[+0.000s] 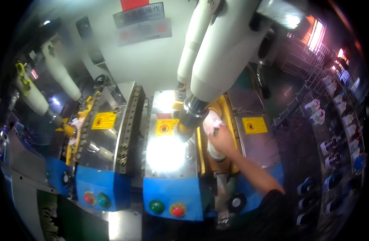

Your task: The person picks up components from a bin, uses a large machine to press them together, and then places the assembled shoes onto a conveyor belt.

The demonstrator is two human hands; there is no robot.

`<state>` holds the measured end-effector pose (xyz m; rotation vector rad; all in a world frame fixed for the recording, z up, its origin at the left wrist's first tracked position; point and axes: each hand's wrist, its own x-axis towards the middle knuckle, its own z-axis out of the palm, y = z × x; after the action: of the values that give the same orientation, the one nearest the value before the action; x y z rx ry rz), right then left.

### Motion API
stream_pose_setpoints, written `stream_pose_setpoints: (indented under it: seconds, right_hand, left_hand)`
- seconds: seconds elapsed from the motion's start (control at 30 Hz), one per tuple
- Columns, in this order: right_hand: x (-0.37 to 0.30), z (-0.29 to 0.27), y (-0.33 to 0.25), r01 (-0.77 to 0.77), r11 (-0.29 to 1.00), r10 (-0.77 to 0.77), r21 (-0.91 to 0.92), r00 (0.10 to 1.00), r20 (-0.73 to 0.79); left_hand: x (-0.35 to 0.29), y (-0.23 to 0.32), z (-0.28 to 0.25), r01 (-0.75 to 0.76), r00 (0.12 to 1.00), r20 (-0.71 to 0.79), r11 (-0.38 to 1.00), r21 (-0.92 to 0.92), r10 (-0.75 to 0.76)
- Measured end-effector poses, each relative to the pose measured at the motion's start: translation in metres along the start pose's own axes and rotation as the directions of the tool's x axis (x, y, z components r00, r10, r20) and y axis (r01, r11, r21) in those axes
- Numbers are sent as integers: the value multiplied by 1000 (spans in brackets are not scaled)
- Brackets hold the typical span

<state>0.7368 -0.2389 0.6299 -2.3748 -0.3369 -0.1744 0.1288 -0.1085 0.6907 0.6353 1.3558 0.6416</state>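
Note:
My right hand (224,141) reaches in from the lower right, its fingers closed on the upper of a white and pink shoe (211,119). The shoe lies lengthwise in a narrow slot between the yellow-edged side pads (231,120) of a pressing machine. Part of it is hidden behind my fingers. Just left of the shoe, a metal press rod (191,114) comes down from a thick white cylinder (220,56). My left hand does not show.
Blue front panels carry a green button (156,206) and a red button (177,210). At left, another press station holds a pink and white shoe (74,132). Racks with several shoes (315,110) stand along the right. A black knob (236,202) sits below the slot.

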Motion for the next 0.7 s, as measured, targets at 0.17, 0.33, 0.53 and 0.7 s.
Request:
stream_pose_setpoints:
  seconds: [0.17,0.33,0.53,0.7]
  right_hand:
    - [0,-2,-21,-117,993,118,-6,991,60]
    - [10,-4,5,-107,990,119,-94,983,141]
    - [-153,-62,-151,331,937,-318,112,941,-116]
    - [-213,43,-209,633,770,-595,-80,758,267]
  left_hand:
    - [34,1,-11,65,997,48,998,21,-66]
    - [90,12,63,78,970,197,951,300,-141]
    - [107,43,74,127,900,355,933,336,-251]
    - [126,26,43,151,887,346,901,407,-305]
